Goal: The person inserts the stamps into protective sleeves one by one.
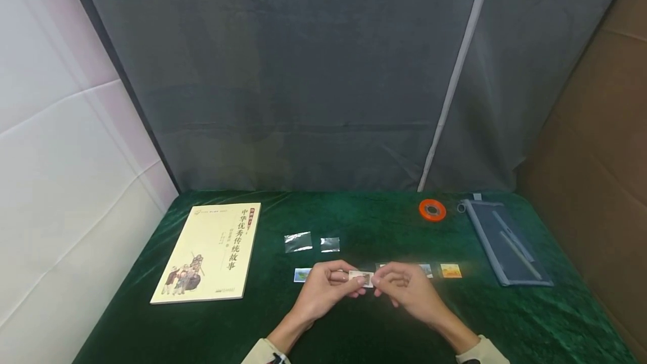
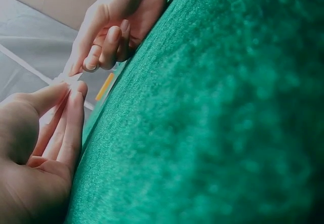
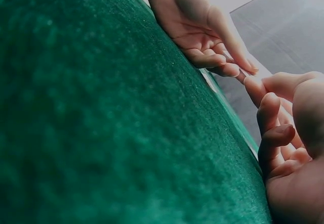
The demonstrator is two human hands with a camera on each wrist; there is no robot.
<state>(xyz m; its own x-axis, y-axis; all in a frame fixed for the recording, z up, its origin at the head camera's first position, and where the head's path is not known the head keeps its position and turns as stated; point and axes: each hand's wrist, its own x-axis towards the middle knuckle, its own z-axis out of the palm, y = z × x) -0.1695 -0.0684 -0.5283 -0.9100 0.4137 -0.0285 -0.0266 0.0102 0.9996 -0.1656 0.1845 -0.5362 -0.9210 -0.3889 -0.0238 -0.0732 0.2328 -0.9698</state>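
Observation:
Between both hands, above the cloth, is a small white-bordered postage stamp with a brownish picture. My left hand pinches its left side, the thumb lying over the front. At the right edge, the thumb and index finger of my right hand pinch the same stamp. The left wrist view shows the fingertips of the left hand and the right hand meeting at it. A stamp with a blue-green picture lies left of the hands, partly covered. To the right lie a bluish stamp and an orange-yellow stamp.
Two clear plastic sleeves lie beyond the hands on the green cloth. A cream book is at left. An orange ring-shaped roll and a blue zip pouch with pens inside lie at right. Grey fabric hangs behind.

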